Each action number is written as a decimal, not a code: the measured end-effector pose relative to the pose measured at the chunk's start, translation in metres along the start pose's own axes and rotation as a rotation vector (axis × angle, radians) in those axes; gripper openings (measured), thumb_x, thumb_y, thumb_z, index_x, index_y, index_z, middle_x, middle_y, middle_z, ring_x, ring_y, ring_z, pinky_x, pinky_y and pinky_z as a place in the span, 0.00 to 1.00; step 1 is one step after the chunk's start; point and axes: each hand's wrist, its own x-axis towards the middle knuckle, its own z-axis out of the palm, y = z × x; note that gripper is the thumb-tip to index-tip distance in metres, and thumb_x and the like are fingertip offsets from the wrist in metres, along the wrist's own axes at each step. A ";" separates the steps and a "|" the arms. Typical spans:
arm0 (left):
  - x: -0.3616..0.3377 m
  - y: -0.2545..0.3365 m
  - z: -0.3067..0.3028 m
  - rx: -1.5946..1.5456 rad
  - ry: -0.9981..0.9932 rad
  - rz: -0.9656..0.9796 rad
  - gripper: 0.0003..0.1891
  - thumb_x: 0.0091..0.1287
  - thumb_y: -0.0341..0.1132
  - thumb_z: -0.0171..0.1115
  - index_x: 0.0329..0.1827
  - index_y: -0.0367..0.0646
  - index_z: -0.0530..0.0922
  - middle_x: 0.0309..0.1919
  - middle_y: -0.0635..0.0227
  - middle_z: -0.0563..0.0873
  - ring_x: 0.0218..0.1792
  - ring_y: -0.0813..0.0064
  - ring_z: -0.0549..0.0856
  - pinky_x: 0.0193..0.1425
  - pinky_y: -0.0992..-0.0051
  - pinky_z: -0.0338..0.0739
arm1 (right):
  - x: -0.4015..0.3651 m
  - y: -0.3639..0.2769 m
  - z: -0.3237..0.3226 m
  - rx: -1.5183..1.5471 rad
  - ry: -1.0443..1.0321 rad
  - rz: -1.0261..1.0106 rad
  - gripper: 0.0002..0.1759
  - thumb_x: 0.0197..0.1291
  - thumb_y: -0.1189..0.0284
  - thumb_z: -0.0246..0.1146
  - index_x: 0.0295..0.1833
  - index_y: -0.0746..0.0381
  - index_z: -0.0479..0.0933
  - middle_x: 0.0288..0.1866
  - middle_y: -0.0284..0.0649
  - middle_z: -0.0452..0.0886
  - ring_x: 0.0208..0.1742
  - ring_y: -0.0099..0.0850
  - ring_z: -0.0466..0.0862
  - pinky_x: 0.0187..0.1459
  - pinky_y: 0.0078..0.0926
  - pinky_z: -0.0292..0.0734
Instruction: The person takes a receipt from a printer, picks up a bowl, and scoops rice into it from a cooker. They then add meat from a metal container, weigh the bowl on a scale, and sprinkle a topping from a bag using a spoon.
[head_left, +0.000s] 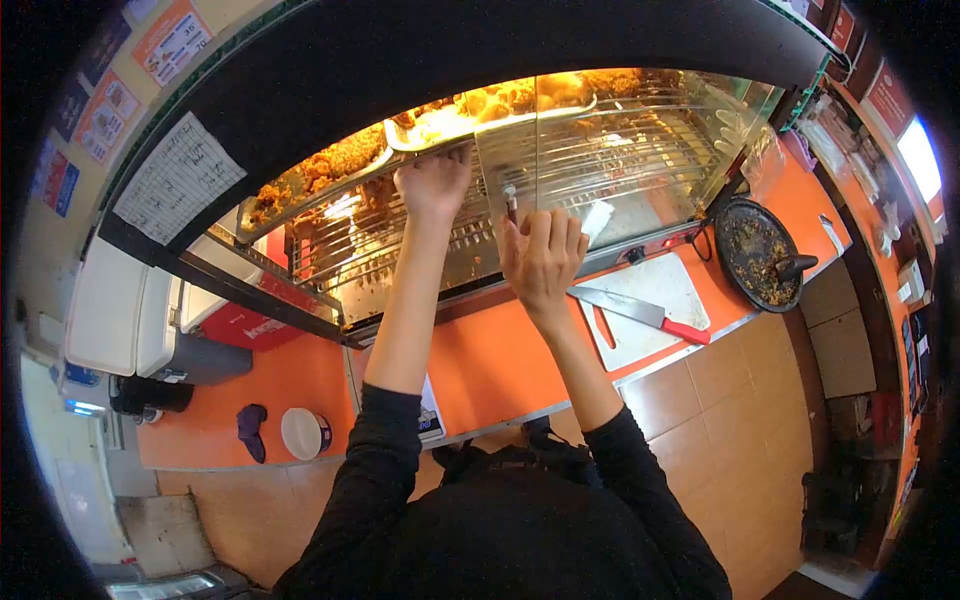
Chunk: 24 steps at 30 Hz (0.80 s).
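Observation:
My left hand reaches through the opening of a lit food warmer cabinet, its fingers closed at the near rim of a metal tray of fried food. The fingertips are partly hidden by the rim. To its right, my right hand is at the sliding glass door, with the thumb against a small handle that has a silvery end and the fingers bent. Fried pieces fill the upper shelf. Below it run wire racks.
On the orange counter lie a white cutting board and a red-handled knife. A black stone mortar with a pestle stands right. A white tub, a dark cloth and a cooler box are left.

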 end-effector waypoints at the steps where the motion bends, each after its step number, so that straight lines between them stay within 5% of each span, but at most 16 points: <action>1: 0.008 -0.007 0.006 -0.021 -0.006 0.018 0.24 0.72 0.43 0.38 0.63 0.35 0.65 0.67 0.52 0.67 0.66 0.56 0.67 0.74 0.55 0.56 | 0.000 0.000 0.000 0.004 0.007 -0.005 0.15 0.61 0.61 0.61 0.28 0.57 0.67 0.29 0.37 0.68 0.33 0.37 0.70 0.35 0.34 0.59; 2: 0.015 -0.015 0.012 -0.003 0.136 0.070 0.25 0.72 0.47 0.36 0.65 0.41 0.66 0.67 0.58 0.69 0.66 0.56 0.67 0.73 0.52 0.56 | 0.000 0.000 0.001 -0.014 0.007 0.014 0.14 0.62 0.61 0.60 0.29 0.57 0.68 0.30 0.39 0.68 0.34 0.38 0.70 0.36 0.35 0.60; 3: 0.019 -0.021 0.016 0.173 0.077 0.076 0.28 0.72 0.53 0.36 0.65 0.42 0.67 0.66 0.59 0.70 0.67 0.56 0.67 0.72 0.49 0.57 | 0.000 0.002 0.002 -0.032 0.009 0.034 0.14 0.63 0.61 0.59 0.30 0.58 0.68 0.30 0.40 0.68 0.34 0.38 0.70 0.37 0.36 0.60; 6: 0.040 -0.028 0.012 -0.010 0.125 -0.019 0.23 0.71 0.52 0.43 0.55 0.44 0.74 0.56 0.58 0.78 0.58 0.57 0.75 0.65 0.54 0.68 | 0.001 0.008 0.005 -0.022 0.042 0.031 0.13 0.63 0.62 0.58 0.32 0.59 0.70 0.31 0.41 0.68 0.36 0.40 0.70 0.38 0.37 0.60; 9: 0.060 -0.031 -0.004 0.031 -0.013 -0.030 0.33 0.71 0.57 0.35 0.67 0.41 0.64 0.67 0.57 0.68 0.67 0.54 0.66 0.71 0.50 0.58 | 0.000 0.018 0.003 -0.040 0.040 0.036 0.12 0.62 0.62 0.59 0.33 0.60 0.70 0.31 0.41 0.68 0.35 0.39 0.70 0.37 0.36 0.60; 11: 0.061 -0.029 -0.005 0.032 -0.050 -0.043 0.33 0.71 0.58 0.34 0.67 0.41 0.64 0.67 0.57 0.68 0.67 0.54 0.66 0.72 0.51 0.57 | 0.004 0.021 0.001 -0.009 0.019 0.043 0.12 0.62 0.63 0.60 0.33 0.60 0.70 0.31 0.40 0.68 0.35 0.38 0.70 0.37 0.35 0.60; 17: 0.049 -0.024 -0.008 -0.024 -0.068 -0.047 0.30 0.71 0.55 0.38 0.67 0.41 0.65 0.67 0.56 0.68 0.67 0.54 0.67 0.72 0.52 0.58 | 0.004 0.021 -0.001 -0.017 0.018 0.069 0.13 0.60 0.63 0.63 0.33 0.59 0.69 0.31 0.39 0.68 0.34 0.38 0.69 0.37 0.34 0.60; 19: 0.038 -0.020 -0.008 -0.027 0.062 0.021 0.27 0.71 0.51 0.41 0.65 0.42 0.66 0.65 0.56 0.69 0.66 0.55 0.67 0.72 0.53 0.58 | 0.003 0.021 -0.004 -0.010 0.011 0.089 0.13 0.61 0.63 0.61 0.34 0.59 0.69 0.31 0.39 0.68 0.34 0.38 0.70 0.37 0.34 0.61; 24: -0.023 -0.006 0.011 0.057 0.194 -0.004 0.24 0.74 0.43 0.36 0.62 0.32 0.62 0.65 0.51 0.66 0.64 0.57 0.68 0.71 0.59 0.61 | 0.003 0.021 -0.013 0.106 -0.024 0.150 0.13 0.60 0.65 0.64 0.32 0.60 0.70 0.28 0.38 0.70 0.32 0.37 0.70 0.36 0.34 0.61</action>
